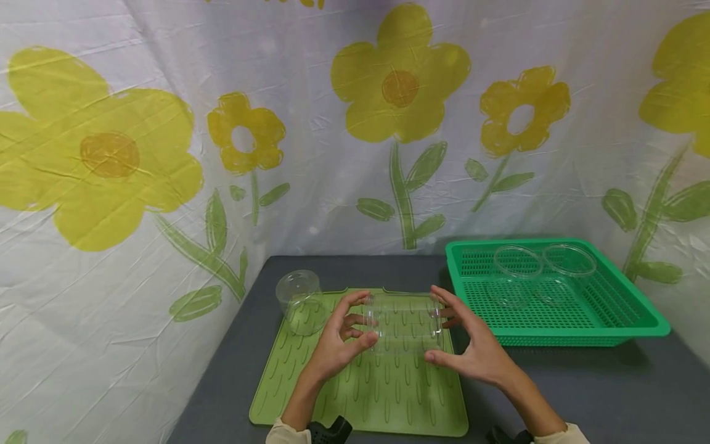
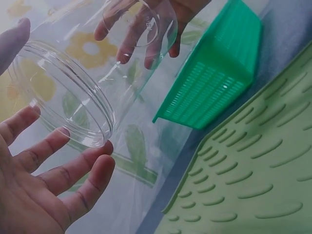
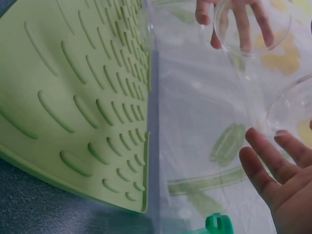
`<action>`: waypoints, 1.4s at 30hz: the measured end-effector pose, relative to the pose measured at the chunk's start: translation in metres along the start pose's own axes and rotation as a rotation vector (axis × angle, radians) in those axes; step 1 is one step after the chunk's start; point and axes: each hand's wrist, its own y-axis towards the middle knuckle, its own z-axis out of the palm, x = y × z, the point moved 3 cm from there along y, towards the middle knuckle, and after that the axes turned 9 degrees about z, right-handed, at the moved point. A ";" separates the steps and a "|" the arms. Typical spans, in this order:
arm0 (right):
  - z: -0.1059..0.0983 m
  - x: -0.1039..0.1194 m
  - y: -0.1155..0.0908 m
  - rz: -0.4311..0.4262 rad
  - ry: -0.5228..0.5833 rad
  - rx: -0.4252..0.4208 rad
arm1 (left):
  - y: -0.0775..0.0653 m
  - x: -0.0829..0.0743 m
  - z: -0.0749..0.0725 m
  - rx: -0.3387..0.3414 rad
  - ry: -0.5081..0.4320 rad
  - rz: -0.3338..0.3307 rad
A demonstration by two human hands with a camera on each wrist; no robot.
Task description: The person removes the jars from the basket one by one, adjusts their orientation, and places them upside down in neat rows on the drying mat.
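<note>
Above the green mat (image 1: 377, 401), both hands hold a clear plastic jar (image 1: 405, 320) lying on its side in the air. My left hand (image 1: 335, 345) has its thumb and fingers around the ridged, open mouth (image 2: 66, 92) of the jar. At the opposite end, my right hand (image 1: 474, 348) spans the jar's base with thumb and fingertips. I see nothing inside the jar. Another clear jar (image 1: 299, 293) stands near the mat's back left corner, to the left of my left hand.
A green slotted plastic basket (image 1: 560, 336) sits at the back right of the dark grey table (image 1: 554, 382). In it stand two clear jars (image 1: 516, 277). Behind the table hangs a white curtain (image 1: 310, 185) printed with yellow flowers.
</note>
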 end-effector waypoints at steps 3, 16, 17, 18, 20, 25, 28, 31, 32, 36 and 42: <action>-0.001 0.002 0.001 -0.005 0.002 -0.004 | 0.000 0.001 0.001 0.009 -0.014 -0.009; -0.007 0.006 0.009 -0.003 -0.138 0.021 | 0.003 0.001 0.004 0.022 0.308 -0.056; -0.007 0.006 0.010 -0.006 -0.158 0.024 | 0.004 0.001 0.005 0.031 0.352 -0.057; -0.006 0.007 0.010 -0.011 -0.178 0.027 | 0.004 0.000 0.006 0.040 0.393 -0.055; -0.006 0.008 0.012 -0.022 -0.215 0.031 | 0.006 0.000 0.008 0.060 0.463 -0.037; -0.002 0.011 0.016 -0.043 -0.297 0.048 | 0.009 -0.002 0.013 0.104 0.621 0.034; -0.001 0.014 0.018 -0.042 -0.346 0.055 | 0.010 -0.002 0.015 0.122 0.694 0.051; 0.001 0.018 0.019 -0.048 -0.389 0.056 | 0.010 -0.001 0.017 0.136 0.747 0.066; 0.001 0.019 0.019 -0.054 -0.404 0.054 | 0.010 0.000 0.017 0.136 0.756 0.071; 0.001 0.024 0.021 -0.081 -0.443 0.053 | 0.009 0.003 0.018 0.139 0.763 0.065; 0.001 0.028 0.023 -0.110 -0.466 0.057 | 0.007 0.005 0.019 0.134 0.753 0.053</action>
